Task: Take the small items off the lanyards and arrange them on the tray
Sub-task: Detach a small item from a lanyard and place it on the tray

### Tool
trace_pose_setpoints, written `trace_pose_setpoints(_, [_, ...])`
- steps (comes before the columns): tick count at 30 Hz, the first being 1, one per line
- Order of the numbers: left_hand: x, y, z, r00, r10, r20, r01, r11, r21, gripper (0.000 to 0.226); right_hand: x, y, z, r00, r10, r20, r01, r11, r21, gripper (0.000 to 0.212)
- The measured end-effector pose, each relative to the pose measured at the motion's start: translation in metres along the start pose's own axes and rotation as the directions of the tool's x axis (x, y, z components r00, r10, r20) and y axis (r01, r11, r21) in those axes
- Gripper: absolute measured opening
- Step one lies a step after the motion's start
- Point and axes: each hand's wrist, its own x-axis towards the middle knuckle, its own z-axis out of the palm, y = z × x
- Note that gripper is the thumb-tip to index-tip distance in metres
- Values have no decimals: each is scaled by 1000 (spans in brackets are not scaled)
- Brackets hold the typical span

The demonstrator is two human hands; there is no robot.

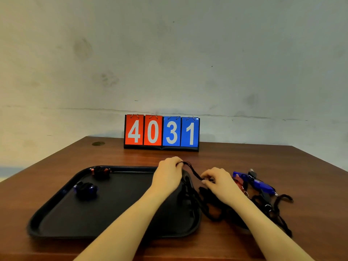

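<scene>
A black cord lanyard (194,171) runs taut between the person's 2 hands above the right rim of the black tray (56,210). The left hand (167,176) is curled round one end of the cord near the tray's far right corner; the right hand (219,182) pinches the other end just beside the tray, over the wooden table (244,157). What the right fingertips hold at the end of the cord is too small and dark to make out.

Inside the tray lie 2 small bundled items: one dark with red showing (101,171) at the far rim, one dark with blue showing (86,187) nearer the left side. Both are blurred, and their exact kind cannot be told. More black cord (188,194) lies across the tray's right edge, black on black, so its run is hard to follow.

To the right of the right hand sits a tangled pile of black lanyards (273,204) with at least 2 blue plastic pieces (262,185) and 1 red piece (239,180), partly hidden behind the wrist; the number of lanyards in it cannot be counted.

At the table's far edge stands a flip scoreboard (161,132) with 4 cards, 2 red and 2 blue, reading 4, 0, 3, 1.
</scene>
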Motion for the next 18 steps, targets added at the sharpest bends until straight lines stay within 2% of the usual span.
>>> trace_pose_setpoints(6, [-1, -8, -30, 994, 34, -103, -43, 995, -92, 20, 2, -10, 1, 1000, 30, 8, -30, 1000, 7, 42])
trace_pose_setpoints(9, [-4, -8, -42, 989, 25, -145, -46, 990, -137, 20, 4, -17, 2, 999, 37, -21, -38, 996, -83, 31])
trace_pose_setpoints(13, [-7, -12, -56, 985, -2, -170, -28, 984, -175, 19, 4, -25, 0, 979, 119, -166, -114, 993, 38, 15])
trace_pose_setpoints(18, [-11, -15, -62, 981, -1, -194, -41, 976, -212, 21, 4, -28, 3, 966, 167, -198, -151, 984, 95, 31])
